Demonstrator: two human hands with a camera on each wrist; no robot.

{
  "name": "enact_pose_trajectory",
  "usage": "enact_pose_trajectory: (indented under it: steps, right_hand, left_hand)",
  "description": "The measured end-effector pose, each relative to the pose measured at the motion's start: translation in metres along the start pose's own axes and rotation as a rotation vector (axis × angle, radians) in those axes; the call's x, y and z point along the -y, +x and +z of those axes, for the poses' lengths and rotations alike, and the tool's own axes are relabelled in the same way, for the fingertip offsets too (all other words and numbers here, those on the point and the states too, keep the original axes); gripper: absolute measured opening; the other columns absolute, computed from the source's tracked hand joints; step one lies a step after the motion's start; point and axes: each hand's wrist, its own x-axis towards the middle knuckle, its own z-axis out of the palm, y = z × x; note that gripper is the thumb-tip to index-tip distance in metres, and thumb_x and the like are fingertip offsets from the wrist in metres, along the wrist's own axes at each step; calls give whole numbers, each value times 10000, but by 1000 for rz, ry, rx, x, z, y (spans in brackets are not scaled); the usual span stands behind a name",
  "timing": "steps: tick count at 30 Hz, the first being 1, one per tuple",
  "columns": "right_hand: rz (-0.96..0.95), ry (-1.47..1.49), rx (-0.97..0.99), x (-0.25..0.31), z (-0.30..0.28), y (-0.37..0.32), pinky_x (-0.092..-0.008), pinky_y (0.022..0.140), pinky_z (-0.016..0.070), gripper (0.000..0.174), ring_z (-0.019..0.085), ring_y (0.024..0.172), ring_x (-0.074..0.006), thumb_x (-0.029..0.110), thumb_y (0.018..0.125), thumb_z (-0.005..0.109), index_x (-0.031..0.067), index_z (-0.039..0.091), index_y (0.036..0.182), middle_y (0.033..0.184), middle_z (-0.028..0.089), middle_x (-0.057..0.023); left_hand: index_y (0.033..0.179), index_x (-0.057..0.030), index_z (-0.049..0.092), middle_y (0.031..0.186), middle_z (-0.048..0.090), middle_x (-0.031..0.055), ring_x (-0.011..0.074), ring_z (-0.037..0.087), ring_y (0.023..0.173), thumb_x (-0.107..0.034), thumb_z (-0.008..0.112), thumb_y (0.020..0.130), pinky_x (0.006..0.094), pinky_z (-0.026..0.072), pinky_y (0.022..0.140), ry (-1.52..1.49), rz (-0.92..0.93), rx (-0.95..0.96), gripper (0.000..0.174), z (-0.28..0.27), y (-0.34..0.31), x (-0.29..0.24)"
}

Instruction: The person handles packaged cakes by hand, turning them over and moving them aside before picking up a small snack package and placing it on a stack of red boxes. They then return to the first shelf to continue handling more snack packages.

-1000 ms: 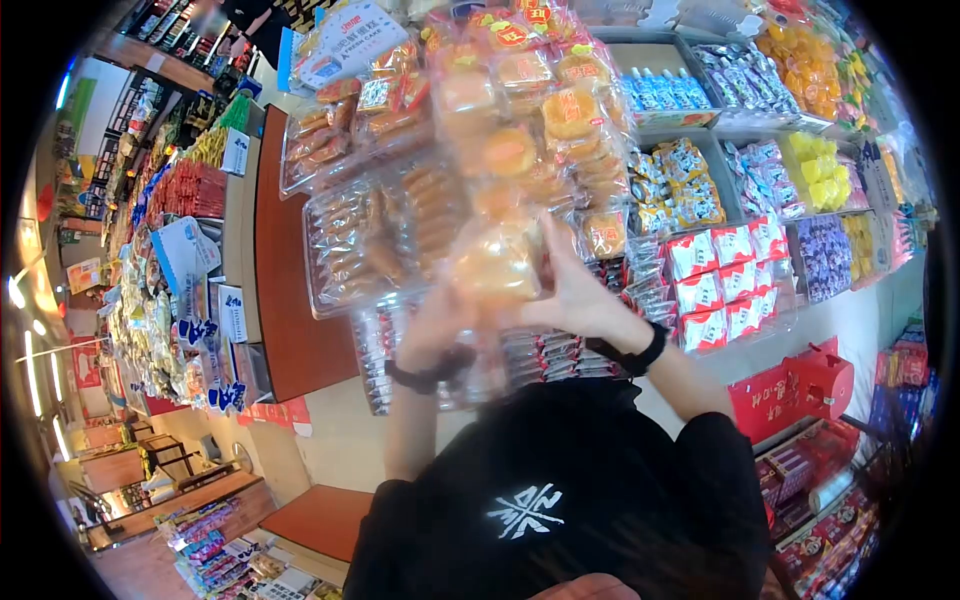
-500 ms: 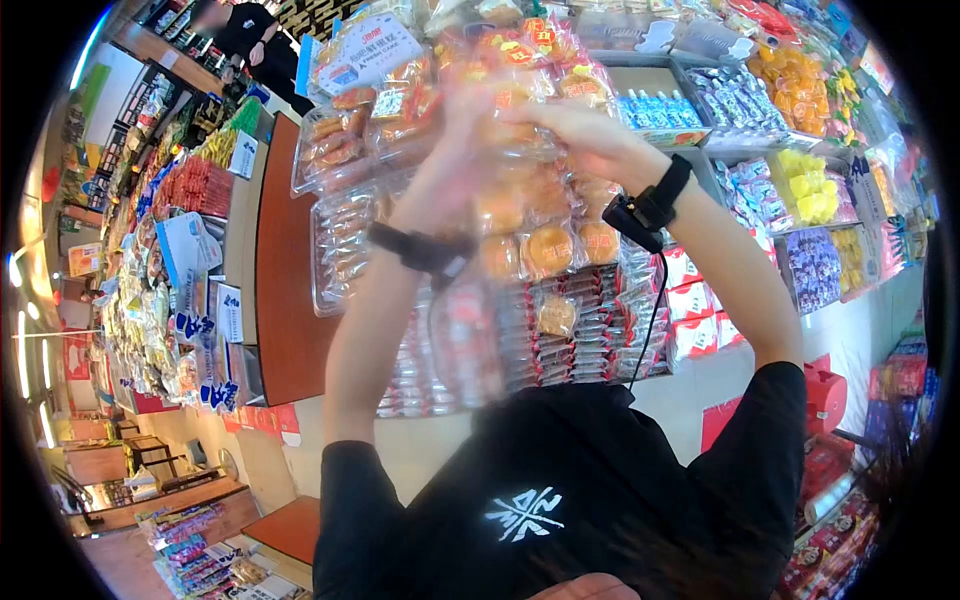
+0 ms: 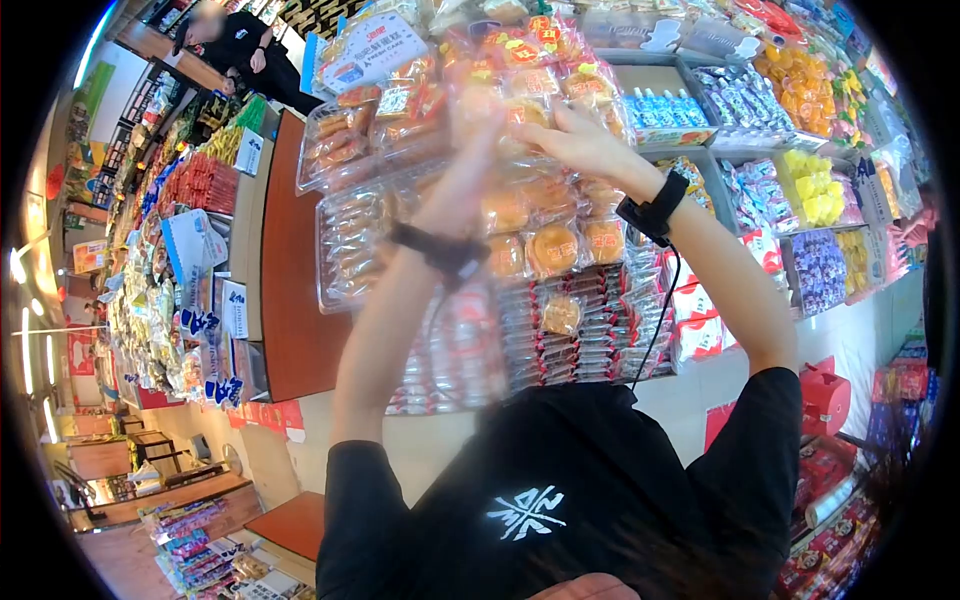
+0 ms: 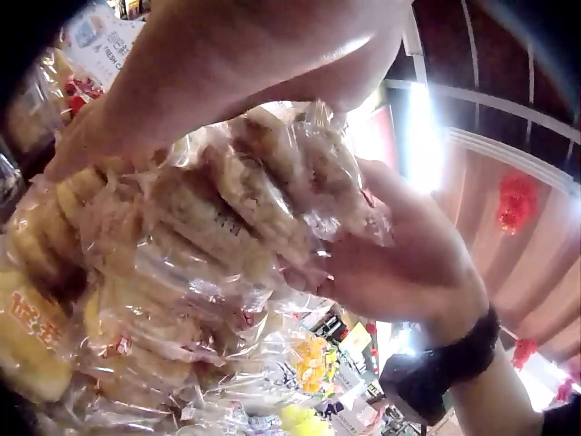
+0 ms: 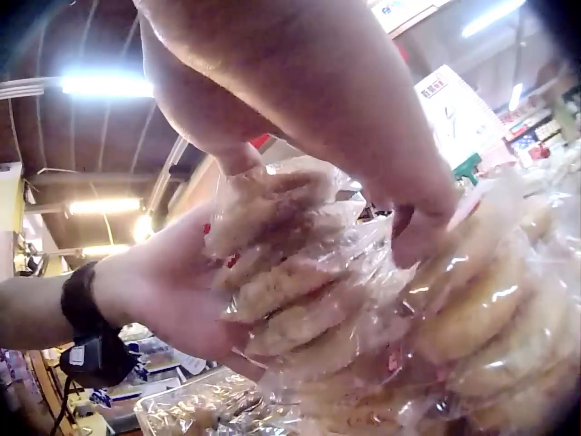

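Note:
In the head view my left hand (image 3: 468, 150), blurred, and my right hand (image 3: 585, 150) reach over a high pile of round cakes in clear wrappers (image 3: 553, 247). A few wrapped cakes (image 4: 254, 195) stand in a row between the hands in the left wrist view. My right hand (image 4: 390, 263) curls round one end of that row. From the right wrist view, my left hand (image 5: 177, 282) presses its palm to the other side, fingers hidden behind the wrappers. One single wrapped cake (image 3: 560, 315) lies on rows of dark-and-red packets nearer my body.
Clear tubs of brown pastries (image 3: 345, 245) stand left of the pile. A white carton sign (image 3: 370, 50) rises behind them. Bins of blue bottles (image 3: 660, 108) and yellow packets (image 3: 815, 190) line the right. Another person (image 3: 245, 50) stands at far left behind a shelf.
Both hands have moved from close to my body, with wrapped cakes between them, forward to the upper pile. In the last half second they have shifted little. The other person came further into view.

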Motion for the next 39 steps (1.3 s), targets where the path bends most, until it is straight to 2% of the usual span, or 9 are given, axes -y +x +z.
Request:
enact_pose_trajectory:
  steps: [5,8,11,14,17,32,34,36,39]
  right_hand:
    - [213,-177,13,8,-5,-5,-552,1170,151,937,155,1449,-476,758,772,559,145,433,1470,1547,228,-290]
    - [244,-325,-64,-7,3,4,-502,1114,304,880,336,1392,-428,693,792,616,146,453,1463,1493,331,-286]
    - [-35,-157,-133,-25,1,8,-472,954,420,827,586,1089,-317,627,822,602,51,504,1407,1130,660,-234]
    - [93,108,-51,-59,0,21,-323,696,503,760,639,791,-173,509,843,662,36,494,1414,974,713,-134]
    - [13,287,-76,-65,-5,15,-237,522,449,732,570,596,-87,417,848,697,21,479,1423,834,703,-58]
    - [78,256,-115,-63,-6,7,-290,529,450,854,561,611,-111,479,808,735,-17,437,1436,774,606,-89]
    - [110,226,-116,-48,-13,-1,-303,751,481,874,600,890,-155,500,831,723,-42,412,1441,1099,583,-156]
    - [109,185,-155,-44,-14,-3,-306,874,490,858,612,1044,-173,503,852,712,-48,412,1437,1257,576,-182]
    - [57,219,-272,-51,-10,-5,-298,860,486,787,608,1009,-160,487,865,706,-30,461,1406,1198,595,-157]
  left_hand:
    - [1458,-78,384,1426,491,187,331,506,1301,-584,464,976,472,382,1105,-81,-86,17,703,-9,-1,6]
    - [1462,-67,377,1429,485,203,364,503,1298,-599,437,980,481,377,1111,-50,-78,34,721,-17,3,10]
    - [1452,-57,388,1420,492,202,384,511,1284,-597,417,988,491,388,1103,-94,-116,109,713,-27,17,22]
    - [1434,-49,407,1410,503,192,396,515,1275,-594,399,995,501,401,1091,-146,-81,156,701,-18,22,28]
    - [1423,-54,423,1397,516,179,398,516,1273,-597,387,997,510,407,1084,-155,-37,143,691,-4,29,33]
    - [1507,-102,310,1465,454,179,359,497,1305,-598,337,1009,523,407,1084,-124,-83,141,703,-2,15,25]
    - [1503,-93,315,1465,454,178,356,491,1310,-597,335,1010,524,403,1089,-141,-82,125,705,-3,16,28]
    - [1499,-87,321,1460,460,175,353,487,1314,-596,334,1011,522,403,1090,-135,-82,103,705,-10,24,36]
    - [1492,-83,338,1451,471,166,344,485,1316,-589,336,1013,515,404,1092,-153,-40,126,696,-6,22,35]
